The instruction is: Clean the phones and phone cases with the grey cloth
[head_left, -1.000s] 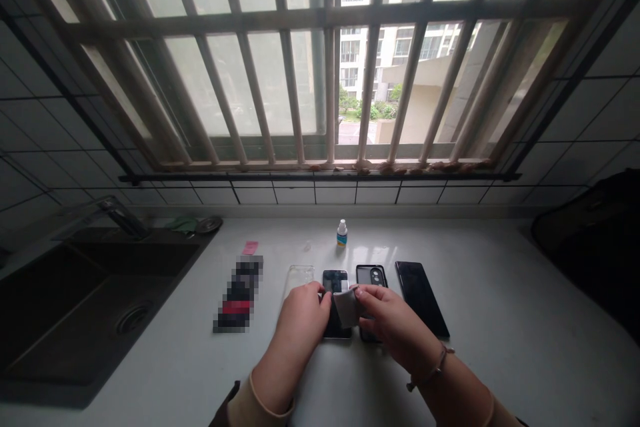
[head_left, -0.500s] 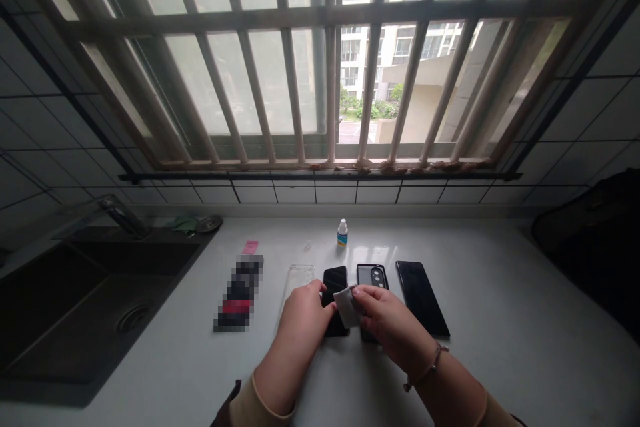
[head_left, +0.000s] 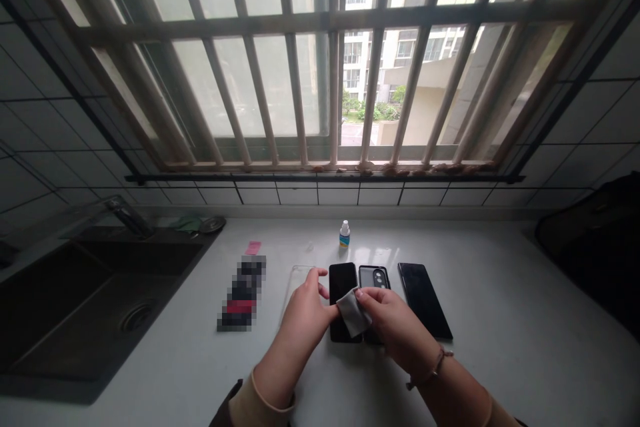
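Note:
My right hand (head_left: 387, 317) pinches a small grey cloth (head_left: 354, 313) by its upper right corner. The cloth hangs over a black smartphone (head_left: 343, 275), which lies flat with its dark screen up. At the phone's left edge is my left hand (head_left: 309, 300), its fingers apart and its thumb tip reaching over the screen to the cloth's edge. A clear phone case (head_left: 295, 273) lies partly hidden behind my left hand. Beside the phone on the right sits a black phone case (head_left: 369, 275) with camera cutouts, partly covered by my right hand.
Further right lies a larger dark phone or tablet (head_left: 425, 300). A small white-capped bottle (head_left: 345, 235) stands behind the phone. To the left are a blurred dark packet (head_left: 243, 293), a pink slip (head_left: 253, 248) and a sink (head_left: 95, 373). A dark bag (head_left: 595, 240) rests at far right.
The black phone has shifted slightly right, up against the black case. My left fingers have come off its screen and spread. The grey cloth now hangs more unfolded from my right hand.

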A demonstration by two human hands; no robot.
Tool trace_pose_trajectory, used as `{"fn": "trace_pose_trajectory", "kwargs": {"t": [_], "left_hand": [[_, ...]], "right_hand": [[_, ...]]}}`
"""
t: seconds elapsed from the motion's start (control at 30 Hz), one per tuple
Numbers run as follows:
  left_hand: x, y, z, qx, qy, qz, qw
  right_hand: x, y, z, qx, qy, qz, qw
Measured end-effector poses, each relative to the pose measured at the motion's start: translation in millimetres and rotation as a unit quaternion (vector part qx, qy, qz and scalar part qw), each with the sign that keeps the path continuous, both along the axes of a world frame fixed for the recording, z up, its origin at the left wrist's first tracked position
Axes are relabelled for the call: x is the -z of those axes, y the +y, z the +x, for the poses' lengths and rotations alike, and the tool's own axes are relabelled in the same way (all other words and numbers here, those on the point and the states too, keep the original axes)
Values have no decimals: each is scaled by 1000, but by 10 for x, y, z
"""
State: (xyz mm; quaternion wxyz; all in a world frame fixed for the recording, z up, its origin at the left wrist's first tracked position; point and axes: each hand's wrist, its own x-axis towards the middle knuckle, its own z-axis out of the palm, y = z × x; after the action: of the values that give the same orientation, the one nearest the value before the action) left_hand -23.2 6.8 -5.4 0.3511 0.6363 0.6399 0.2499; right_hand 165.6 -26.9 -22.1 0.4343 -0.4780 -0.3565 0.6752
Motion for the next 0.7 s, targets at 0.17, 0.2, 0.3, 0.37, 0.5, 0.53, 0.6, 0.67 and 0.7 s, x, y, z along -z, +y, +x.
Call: {"fn": "trace_pose_trajectory", "kwargs": {"t": [0.17, 0.2, 0.3, 0.37, 0.5, 0.53, 0.6, 0.67, 0.7], "left_hand": [[-20, -19, 61, 8, -200, 4, 980], [-30, -39, 96, 9, -263, -18, 965], [-57, -103, 209, -18, -453, -109, 885], [-83, -128, 258, -50, -542, -164, 823], [-157, -100, 259, -65, -640, -248, 724], [-175, -86, 247, -74, -649, -255, 714], [-204, -71, 225, -97, -649, -252, 711], [-224, -82, 218, -97, -640, -250, 720], [-230, -98, 223, -82, -635, -258, 723]], "right_hand": [[-144, 15, 20, 11, 97, 4, 995], [-166, 10, 20, 12, 115, 4, 993], [-222, -17, 14, 20, 136, 10, 991], [-257, -41, 9, 34, 133, 29, 990], [-300, -48, 25, 72, 143, 72, 985], [-294, -32, 39, 91, 147, 81, 982], [-256, 25, 80, 162, 148, 93, 971], [-192, 98, 136, 251, 133, 94, 954], [-159, 131, 166, 283, 121, 95, 947]]}}
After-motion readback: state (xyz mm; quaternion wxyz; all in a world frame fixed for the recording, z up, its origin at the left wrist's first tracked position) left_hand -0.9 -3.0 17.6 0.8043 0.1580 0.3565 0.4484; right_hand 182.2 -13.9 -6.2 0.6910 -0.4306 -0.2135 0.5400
